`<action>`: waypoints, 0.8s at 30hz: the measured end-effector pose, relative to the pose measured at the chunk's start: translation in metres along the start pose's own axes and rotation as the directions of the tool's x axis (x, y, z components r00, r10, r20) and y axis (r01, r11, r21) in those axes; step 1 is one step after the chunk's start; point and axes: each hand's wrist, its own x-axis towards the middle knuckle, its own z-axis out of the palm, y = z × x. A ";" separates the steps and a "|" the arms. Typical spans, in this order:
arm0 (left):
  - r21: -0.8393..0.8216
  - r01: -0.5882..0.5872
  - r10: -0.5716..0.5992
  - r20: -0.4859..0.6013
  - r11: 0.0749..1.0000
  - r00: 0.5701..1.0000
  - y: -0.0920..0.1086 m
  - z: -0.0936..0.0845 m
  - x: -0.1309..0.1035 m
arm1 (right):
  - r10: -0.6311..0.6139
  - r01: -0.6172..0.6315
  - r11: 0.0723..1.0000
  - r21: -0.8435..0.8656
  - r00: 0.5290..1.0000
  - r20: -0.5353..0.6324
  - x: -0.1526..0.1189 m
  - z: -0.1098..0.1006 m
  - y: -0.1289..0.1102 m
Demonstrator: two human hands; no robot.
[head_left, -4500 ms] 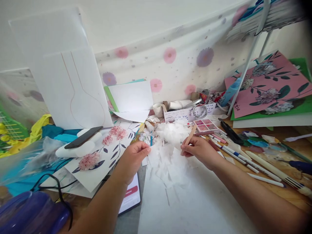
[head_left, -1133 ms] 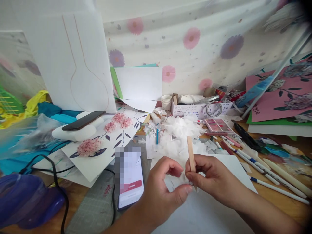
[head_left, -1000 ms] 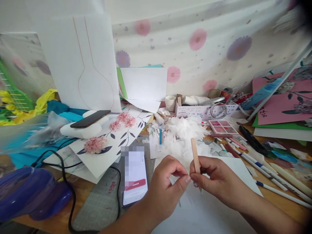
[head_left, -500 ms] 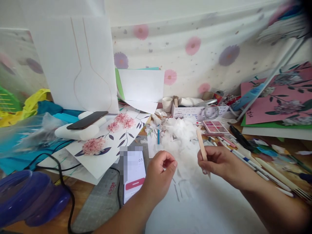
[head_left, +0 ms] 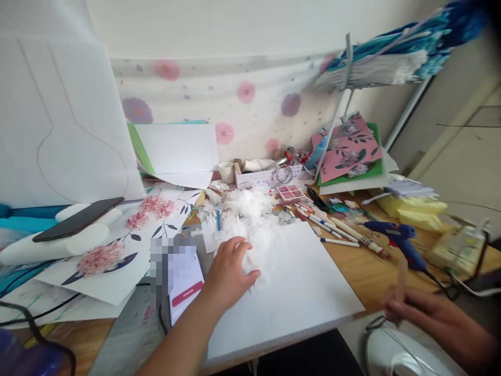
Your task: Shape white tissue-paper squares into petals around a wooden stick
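Observation:
My left hand (head_left: 230, 274) reaches over the white sheet (head_left: 301, 282), its thumb and fingers apart at the near edge of a heap of thin white paper scraps (head_left: 254, 209). Whether the fingertips touch the scraps I cannot tell. Out past the right edge of the table, my right hand (head_left: 407, 308) is closed around a flat wooden craft stick (head_left: 402, 277), which points upward and is slightly blurred. A metallic, rounded object (head_left: 395, 344) lies below that hand.
Left of the sheet lie a lit phone (head_left: 183, 287) and paper with pink flowers (head_left: 102, 258). Several pens (head_left: 332, 232) and a blue glue gun (head_left: 403, 240) are on the right. A small palette (head_left: 290, 193), a paper cup (head_left: 226, 172) and a rack (head_left: 344, 86) stand behind.
The view has swung right. My right hand has moved right, off the table, with the craft stick. My left hand has opened from a pinch over the scraps.

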 end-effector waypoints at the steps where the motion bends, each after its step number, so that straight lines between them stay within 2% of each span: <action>1: 0.030 -0.007 0.007 0.017 1.000 1.000 -0.002 0.001 0.001 | 0.081 -0.080 0.995 0.053 0.997 -0.018 0.005 -0.004 0.000; 3: 0.078 -0.034 0.030 0.051 0.996 0.998 -0.004 0.003 0.002 | 0.164 -0.120 0.970 0.211 0.965 -0.205 0.014 -0.009 0.002; 6: 0.116 -0.082 0.073 0.077 0.990 0.994 -0.007 0.005 0.004 | 0.176 -0.092 0.953 0.287 0.943 -0.282 0.025 -0.007 0.007; 10: 0.139 -0.079 0.074 0.038 0.987 0.997 -0.011 0.003 0.009 | 0.152 -0.061 0.951 0.302 0.945 -0.288 0.037 0.010 0.012; 15: 0.095 0.010 0.003 -0.133 0.995 0.991 -0.020 -0.001 0.015 | 0.121 -0.047 0.969 0.242 0.946 -0.301 0.045 0.030 0.021; 20: -0.008 0.025 -0.026 -0.265 1.000 0.964 -0.023 -0.004 0.015 | 0.087 -0.043 0.989 0.140 0.942 -0.325 0.045 0.035 0.031; 24: -0.073 -0.016 -0.007 -0.311 0.997 0.951 -0.016 -0.004 0.012 | 0.071 -0.058 0.997 0.047 0.931 -0.359 0.041 0.035 0.030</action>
